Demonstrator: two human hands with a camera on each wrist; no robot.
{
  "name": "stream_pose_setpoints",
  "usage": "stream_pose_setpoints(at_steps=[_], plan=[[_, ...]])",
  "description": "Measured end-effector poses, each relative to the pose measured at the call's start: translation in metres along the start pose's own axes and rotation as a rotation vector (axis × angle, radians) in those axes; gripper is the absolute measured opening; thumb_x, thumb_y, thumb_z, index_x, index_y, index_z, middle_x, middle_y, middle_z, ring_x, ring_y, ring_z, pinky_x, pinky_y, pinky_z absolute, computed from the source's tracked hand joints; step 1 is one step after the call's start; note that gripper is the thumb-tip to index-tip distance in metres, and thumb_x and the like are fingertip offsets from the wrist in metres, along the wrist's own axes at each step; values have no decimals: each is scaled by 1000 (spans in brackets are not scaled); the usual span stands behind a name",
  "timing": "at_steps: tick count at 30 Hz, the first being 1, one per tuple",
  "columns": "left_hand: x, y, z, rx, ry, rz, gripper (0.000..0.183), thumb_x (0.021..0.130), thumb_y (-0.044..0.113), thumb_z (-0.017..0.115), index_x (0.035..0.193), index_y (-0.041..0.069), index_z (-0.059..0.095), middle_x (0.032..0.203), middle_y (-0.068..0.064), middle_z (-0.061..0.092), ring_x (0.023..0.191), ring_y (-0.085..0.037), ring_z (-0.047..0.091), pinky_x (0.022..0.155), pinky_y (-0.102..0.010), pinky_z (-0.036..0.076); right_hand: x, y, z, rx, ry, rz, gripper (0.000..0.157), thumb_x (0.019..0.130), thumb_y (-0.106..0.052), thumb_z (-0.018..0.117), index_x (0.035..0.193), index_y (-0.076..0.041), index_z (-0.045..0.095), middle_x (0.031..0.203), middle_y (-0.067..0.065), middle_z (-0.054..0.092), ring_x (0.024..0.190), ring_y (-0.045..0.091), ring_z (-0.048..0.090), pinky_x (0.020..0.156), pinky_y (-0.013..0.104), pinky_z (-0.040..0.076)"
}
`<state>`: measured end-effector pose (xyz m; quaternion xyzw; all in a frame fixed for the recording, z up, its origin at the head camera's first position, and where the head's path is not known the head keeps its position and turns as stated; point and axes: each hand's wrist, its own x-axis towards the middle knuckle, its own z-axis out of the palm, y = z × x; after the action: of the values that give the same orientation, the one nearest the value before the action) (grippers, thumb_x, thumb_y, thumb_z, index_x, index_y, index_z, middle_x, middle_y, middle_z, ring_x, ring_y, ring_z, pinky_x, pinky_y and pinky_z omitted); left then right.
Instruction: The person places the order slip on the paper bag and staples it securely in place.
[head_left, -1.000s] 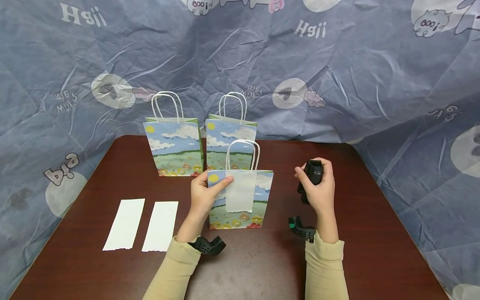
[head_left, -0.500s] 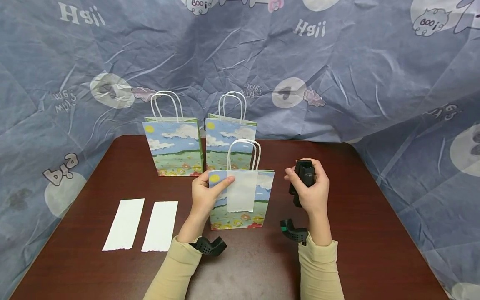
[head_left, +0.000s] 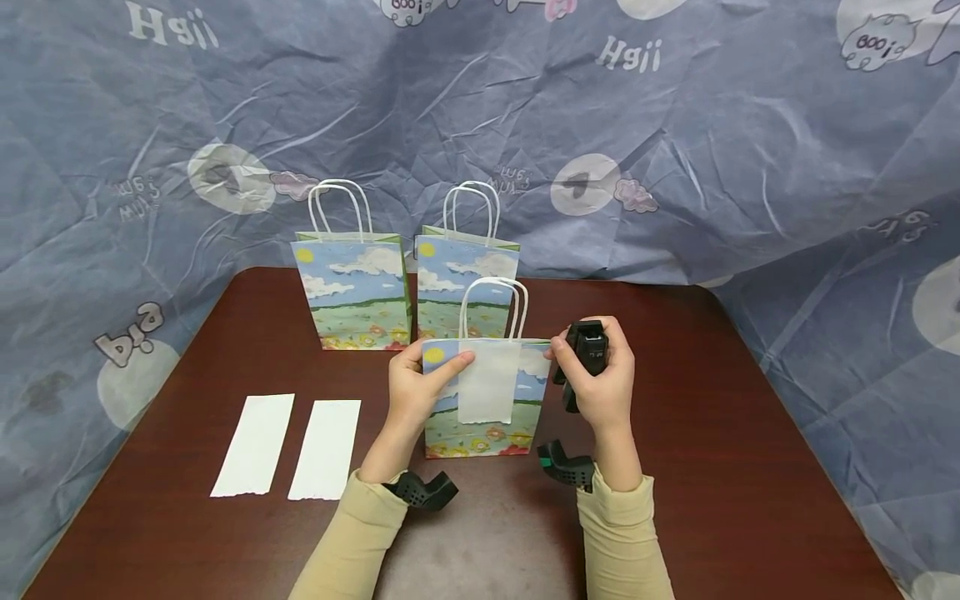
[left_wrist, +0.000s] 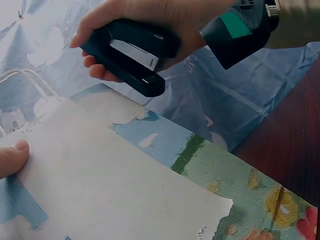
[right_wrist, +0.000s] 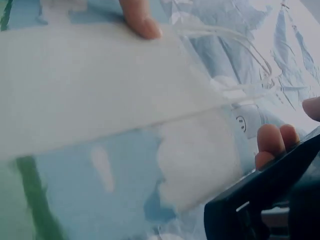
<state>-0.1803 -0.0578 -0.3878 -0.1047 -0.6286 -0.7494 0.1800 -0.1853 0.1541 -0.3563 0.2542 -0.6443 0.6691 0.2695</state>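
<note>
My left hand (head_left: 415, 383) pinches the top left edge of a paper gift bag (head_left: 442, 433) printed with sky, clouds and flowers. Its thumb presses a white paper slip (head_left: 486, 385) flat against the bag's front, below the white rope handles (head_left: 491, 283). Just right of the bag, my right hand (head_left: 606, 375) grips a black stapler (head_left: 588, 350), its fingertips close to the bag's top right corner. In the left wrist view the stapler (left_wrist: 132, 57) shows its jaws apart, with no paper between them. The slip's lower edge (left_wrist: 225, 215) is torn and ragged.
Behind stand two matching gift bags, one at the left (head_left: 356, 292) and one in the middle (head_left: 468, 287). Two white paper slips (head_left: 255, 444) lie side by side on the dark wooden table (head_left: 720, 467), to the left. A printed blue cloth (head_left: 675, 167) hangs behind the table.
My right hand has moved left with the stapler, from well right of the bag up to its top right corner. The left hand keeps its hold on the bag and slip.
</note>
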Motion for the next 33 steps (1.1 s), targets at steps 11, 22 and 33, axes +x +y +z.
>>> stream_pose_setpoints(at_steps=[11,22,33], plan=[[1,2,1,12,-4,2,16,78,-1,75,79,-8,61,62,1,54,60,-25,65,51,-30,51,12,-12,24,88,-56,-7,17,83,12,58,93,16,46,80,6,61,67,18,66,64,34,55],[1,2,1,35,5,-17,16,78,0,75,84,-9,64,65,1,59,61,-25,65,53,-31,52,26,-16,47,85,-80,-27,24,85,0,62,95,15,46,78,7,61,66,17,67,64,35,55],[1,0,0,34,-2,-10,16,77,-3,74,86,-12,64,66,2,57,59,-22,63,53,-29,50,30,-12,64,71,-44,-53,29,87,-6,62,98,15,46,78,6,63,66,15,66,63,34,55]])
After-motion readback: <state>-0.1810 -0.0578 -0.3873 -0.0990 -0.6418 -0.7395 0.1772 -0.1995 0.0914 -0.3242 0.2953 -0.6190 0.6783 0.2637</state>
